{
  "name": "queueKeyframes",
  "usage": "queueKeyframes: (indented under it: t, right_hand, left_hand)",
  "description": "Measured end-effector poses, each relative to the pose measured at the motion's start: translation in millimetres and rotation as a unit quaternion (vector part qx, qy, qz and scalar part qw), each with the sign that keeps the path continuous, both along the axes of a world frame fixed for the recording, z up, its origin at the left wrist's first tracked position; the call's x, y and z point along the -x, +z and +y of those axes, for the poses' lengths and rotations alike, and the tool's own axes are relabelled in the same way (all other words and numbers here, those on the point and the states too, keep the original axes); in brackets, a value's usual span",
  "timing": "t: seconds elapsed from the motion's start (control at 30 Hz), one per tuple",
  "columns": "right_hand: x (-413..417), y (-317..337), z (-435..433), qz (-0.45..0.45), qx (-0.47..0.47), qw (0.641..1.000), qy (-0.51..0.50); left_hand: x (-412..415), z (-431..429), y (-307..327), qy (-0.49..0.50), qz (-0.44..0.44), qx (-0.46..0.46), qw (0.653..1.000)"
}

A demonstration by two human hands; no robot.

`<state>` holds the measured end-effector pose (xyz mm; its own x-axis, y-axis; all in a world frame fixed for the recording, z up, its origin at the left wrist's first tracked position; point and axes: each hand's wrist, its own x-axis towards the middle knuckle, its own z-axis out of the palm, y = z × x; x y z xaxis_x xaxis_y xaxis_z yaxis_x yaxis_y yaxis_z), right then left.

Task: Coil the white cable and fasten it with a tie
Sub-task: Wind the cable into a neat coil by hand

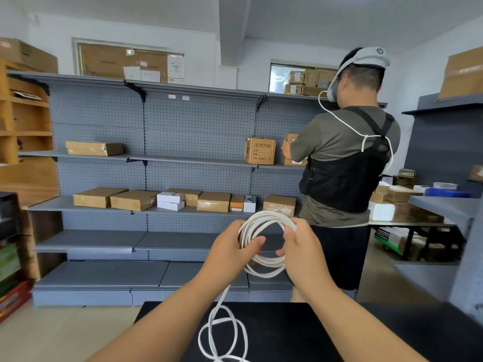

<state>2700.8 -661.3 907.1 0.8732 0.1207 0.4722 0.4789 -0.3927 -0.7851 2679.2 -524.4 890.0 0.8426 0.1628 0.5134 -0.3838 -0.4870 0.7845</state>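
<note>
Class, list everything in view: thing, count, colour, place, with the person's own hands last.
white cable: one, white, coil between both hands, loose loops on table
table: one, black, bottom centre
shelving: one, grey, back wall
cardboard boxes: many, brown, on shelves
small boxes: few, white, among brown ones
second person: one, olive shirt, at shelving's right
left hand: one, grips coil's left side
right hand: one, grips coil's right side

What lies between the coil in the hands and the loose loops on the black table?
In the head view, one slack strand of white cable runs from coil to loops.
</note>
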Motion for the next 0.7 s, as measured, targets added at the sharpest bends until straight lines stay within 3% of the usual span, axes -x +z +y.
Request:
queueKeyframes:
  t: [0.17, 0.5, 0.6, 0.7]
  right_hand:
    - [0.8, 2.3, -7.2, 0.058, 0.002, 0.998, 0.033]
    - [0.2, 9.9, -14.6, -0.013, 0.225, 0.971, 0.079]
    - [0.9, 7.4, -12.7, -0.023, 0.265, 0.962, 0.068]
    - [1.7, -1.4, -9.7, -0.016, 0.258, 0.964, 0.056]
  left_hand:
    - [0.4, 0.4, 6.0, 0.022, 0.024, -0.103, 0.994]
    - [5.0, 0.1, 26.8, 0.091, 0.047, -0.396, 0.912]
    - [3.9, 2.4, 26.4, 0.092, 0.042, -0.434, 0.895]
    - [3.1, 5.4, 17.9, 0.094, 0.033, -0.402, 0.91]
